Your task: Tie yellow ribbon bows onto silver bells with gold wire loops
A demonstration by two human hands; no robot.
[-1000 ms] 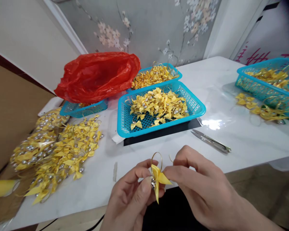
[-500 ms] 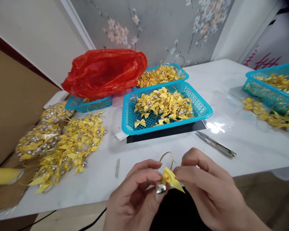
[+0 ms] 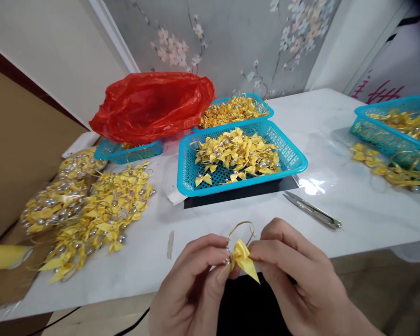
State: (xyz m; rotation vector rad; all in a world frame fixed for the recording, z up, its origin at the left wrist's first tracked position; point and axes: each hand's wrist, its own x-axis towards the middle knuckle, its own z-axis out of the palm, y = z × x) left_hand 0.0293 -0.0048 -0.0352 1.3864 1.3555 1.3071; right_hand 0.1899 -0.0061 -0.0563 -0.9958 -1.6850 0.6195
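Note:
Between my two hands, over the table's front edge, is a yellow ribbon bow (image 3: 243,255) with a thin gold cord loop (image 3: 243,224) rising behind it. My left hand (image 3: 199,275) pinches the bow's left side, where a small silver bell or bead (image 3: 228,256) shows partly between thumb and fingers. My right hand (image 3: 297,270) closes on the bow's right side, its fingertips hiding that edge. One pointed ribbon tail hangs down between the hands. To the right, beyond my right hand, a pair of metal thread snips (image 3: 313,211) lies on the table.
A blue basket (image 3: 243,186) of yellow bows stands ahead, with another basket (image 3: 269,112) behind. A red plastic bag (image 3: 126,107) sits on a third basket at left. Loose bows (image 3: 108,210) and bagged ones (image 3: 52,205) lie left. Another basket (image 3: 388,135) stands right on the white table (image 3: 143,270).
The silver piece has turned from facing me to mostly hidden under my left fingertips. The bow has shifted slightly left, and my right hand has come a little left.

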